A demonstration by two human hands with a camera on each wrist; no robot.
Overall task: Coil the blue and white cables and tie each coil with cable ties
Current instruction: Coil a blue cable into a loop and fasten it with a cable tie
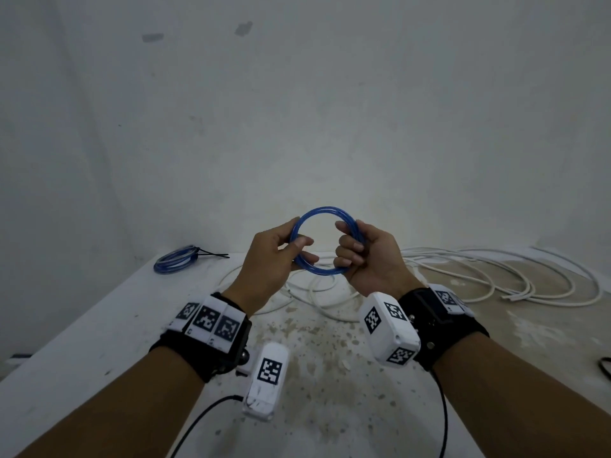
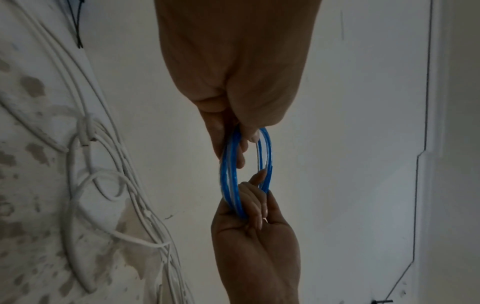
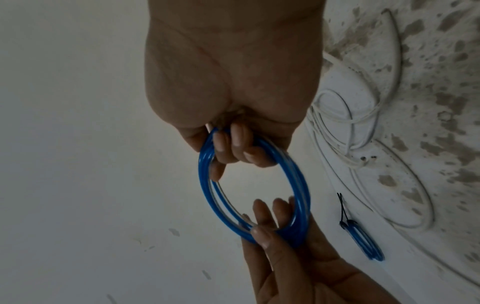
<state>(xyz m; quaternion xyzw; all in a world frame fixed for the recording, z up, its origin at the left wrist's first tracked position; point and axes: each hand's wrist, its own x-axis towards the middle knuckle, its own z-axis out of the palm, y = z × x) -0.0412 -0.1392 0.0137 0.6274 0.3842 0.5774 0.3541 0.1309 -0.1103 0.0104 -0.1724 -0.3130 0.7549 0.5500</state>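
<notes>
Nearest, two forearms with black wrist straps and tagged white camera boxes, raised above a stained white table (image 1: 99, 325). Just beyond, held up in the air between both hands: a blue cable coil (image 1: 325, 241) of several round loops, upright and clear of the table. Left hand (image 1: 269, 259) on the coil's left side, thumb over the front of the loops and fingers curled behind, pinching them together. Right hand (image 1: 370, 259) on the right side, fingers (image 1: 350, 246) hooked through the ring and wrapped round the strands, thumb on the outside. Seen likewise from the left wrist, coil (image 2: 233, 174) edge-on between the two grips; from the right wrist, coil (image 3: 252, 185) as an open oval with fingertips (image 3: 233, 142) inside it.

Farther back on the table, under and to the right of the hands, loose white cable (image 1: 496, 279) lying in wide uncoiled loops. At the far left edge, well apart, a second blue coil (image 1: 173, 261) lying flat, bound with a black cable tie (image 1: 211, 254) whose tail pointed right. Behind everything, a plain white wall (image 1: 297, 94).
</notes>
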